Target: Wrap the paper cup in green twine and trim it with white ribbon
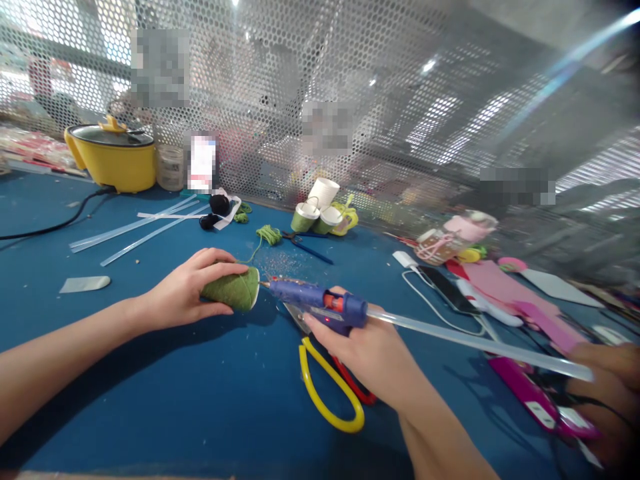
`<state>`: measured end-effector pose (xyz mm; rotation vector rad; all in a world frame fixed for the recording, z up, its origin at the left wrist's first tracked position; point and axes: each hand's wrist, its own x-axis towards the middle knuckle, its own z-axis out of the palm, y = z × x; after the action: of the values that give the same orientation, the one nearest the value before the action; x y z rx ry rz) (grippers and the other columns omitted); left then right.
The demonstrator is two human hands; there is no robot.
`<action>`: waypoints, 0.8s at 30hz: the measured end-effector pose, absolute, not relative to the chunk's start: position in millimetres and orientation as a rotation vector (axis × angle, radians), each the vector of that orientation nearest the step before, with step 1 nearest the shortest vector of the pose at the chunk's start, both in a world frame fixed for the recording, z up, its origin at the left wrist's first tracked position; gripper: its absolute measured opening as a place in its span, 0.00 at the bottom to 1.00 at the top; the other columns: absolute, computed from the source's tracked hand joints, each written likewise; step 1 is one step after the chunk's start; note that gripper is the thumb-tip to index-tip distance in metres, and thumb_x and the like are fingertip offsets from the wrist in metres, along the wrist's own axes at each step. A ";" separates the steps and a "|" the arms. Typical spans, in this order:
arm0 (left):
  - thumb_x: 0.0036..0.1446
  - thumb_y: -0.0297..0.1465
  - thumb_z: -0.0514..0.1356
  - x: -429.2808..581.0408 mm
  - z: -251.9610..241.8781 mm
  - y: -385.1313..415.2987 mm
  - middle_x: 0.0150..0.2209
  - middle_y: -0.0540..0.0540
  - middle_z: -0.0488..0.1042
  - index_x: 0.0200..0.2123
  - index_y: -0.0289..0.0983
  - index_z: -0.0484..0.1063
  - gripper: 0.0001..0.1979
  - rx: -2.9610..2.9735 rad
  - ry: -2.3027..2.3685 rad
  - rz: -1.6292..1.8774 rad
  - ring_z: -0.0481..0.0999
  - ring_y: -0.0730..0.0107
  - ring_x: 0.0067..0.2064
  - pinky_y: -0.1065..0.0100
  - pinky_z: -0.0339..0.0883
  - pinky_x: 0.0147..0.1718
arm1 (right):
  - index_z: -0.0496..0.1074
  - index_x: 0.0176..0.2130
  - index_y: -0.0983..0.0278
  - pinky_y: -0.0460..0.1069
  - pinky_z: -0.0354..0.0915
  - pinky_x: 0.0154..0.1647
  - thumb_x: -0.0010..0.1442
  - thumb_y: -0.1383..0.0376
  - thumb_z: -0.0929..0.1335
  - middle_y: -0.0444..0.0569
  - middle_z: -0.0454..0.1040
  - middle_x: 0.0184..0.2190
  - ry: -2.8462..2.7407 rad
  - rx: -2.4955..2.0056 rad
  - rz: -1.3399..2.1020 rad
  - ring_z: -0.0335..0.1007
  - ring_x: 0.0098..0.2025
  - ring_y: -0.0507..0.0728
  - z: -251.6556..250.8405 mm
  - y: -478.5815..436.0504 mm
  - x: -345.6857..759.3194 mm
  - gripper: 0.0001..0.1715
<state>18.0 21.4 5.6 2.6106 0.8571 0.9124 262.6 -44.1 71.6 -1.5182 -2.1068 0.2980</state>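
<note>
My left hand [203,287] is wrapped round a paper cup [233,290] covered in green yarn, lying on its side with its white rim facing right. A green strand runs from it to a small yarn bundle [269,235] behind. In my right hand [370,347] is a blue glue gun [310,295], its nozzle at the cup's rim; I cannot tell whether it touches. A long clear glue stick [480,343] sticks out of the gun's back. Scissors [333,393] with one yellow and one red handle lie under the right hand.
Behind stand white and green-wrapped cups [326,192] beside blue-handled pliers [313,248]. Glue sticks [135,223] and a yellow electric pot [120,160] are at the left. A phone [447,288], pink felt [505,287] and another person's hand [607,380] are at the right.
</note>
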 end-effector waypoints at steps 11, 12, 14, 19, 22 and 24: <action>0.52 0.35 0.60 18.6 5.3 20.7 0.48 0.42 0.62 0.52 0.40 0.60 0.25 2.515 0.898 0.916 0.66 0.61 0.49 0.61 0.63 0.48 | 0.70 0.28 0.62 0.46 0.63 0.20 0.52 0.66 0.63 0.43 0.67 0.18 -2.142 -1.527 0.320 0.62 0.19 0.52 73.7 -45.6 261.3 0.06; 0.51 0.36 0.60 18.7 5.4 20.7 0.48 0.42 0.62 0.52 0.40 0.60 0.25 2.503 0.903 0.915 0.66 0.62 0.49 0.61 0.63 0.48 | 0.70 0.29 0.62 0.46 0.63 0.20 0.52 0.66 0.63 0.43 0.67 0.18 -2.145 -1.532 0.320 0.62 0.19 0.52 73.3 -45.8 261.5 0.06; 0.51 0.36 0.61 18.7 5.5 21.1 0.48 0.42 0.63 0.52 0.40 0.60 0.25 2.475 0.917 0.918 0.67 0.62 0.48 0.62 0.63 0.47 | 0.69 0.28 0.62 0.46 0.62 0.20 0.52 0.66 0.63 0.43 0.67 0.18 -2.153 -1.541 0.317 0.61 0.19 0.52 71.5 -45.9 262.7 0.06; 0.50 0.38 0.61 18.6 5.6 23.3 0.46 0.42 0.64 0.52 0.39 0.61 0.26 2.424 0.949 0.930 0.68 0.61 0.47 0.61 0.64 0.46 | 0.66 0.26 0.61 0.45 0.60 0.18 0.53 0.63 0.64 0.41 0.65 0.17 -2.142 -1.546 0.327 0.60 0.18 0.51 65.5 -45.0 266.0 0.06; 0.50 0.38 0.61 18.7 5.3 23.6 0.46 0.42 0.64 0.52 0.39 0.61 0.26 2.416 0.950 0.932 0.68 0.61 0.47 0.61 0.63 0.46 | 0.66 0.26 0.62 0.45 0.61 0.19 0.53 0.64 0.64 0.41 0.66 0.18 -2.094 -1.520 0.330 0.60 0.18 0.51 65.5 -44.2 265.9 0.05; 0.50 0.38 0.61 18.9 4.8 23.1 0.46 0.42 0.64 0.52 0.40 0.61 0.26 2.408 0.951 0.941 0.68 0.62 0.46 0.62 0.63 0.46 | 0.66 0.26 0.61 0.45 0.61 0.20 0.53 0.64 0.64 0.42 0.66 0.18 -2.070 -1.511 0.332 0.61 0.18 0.51 65.8 -44.0 265.4 0.05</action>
<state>18.9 23.1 4.8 2.4085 0.9510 0.9412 265.4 -44.0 65.8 -1.5106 -2.0705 0.3321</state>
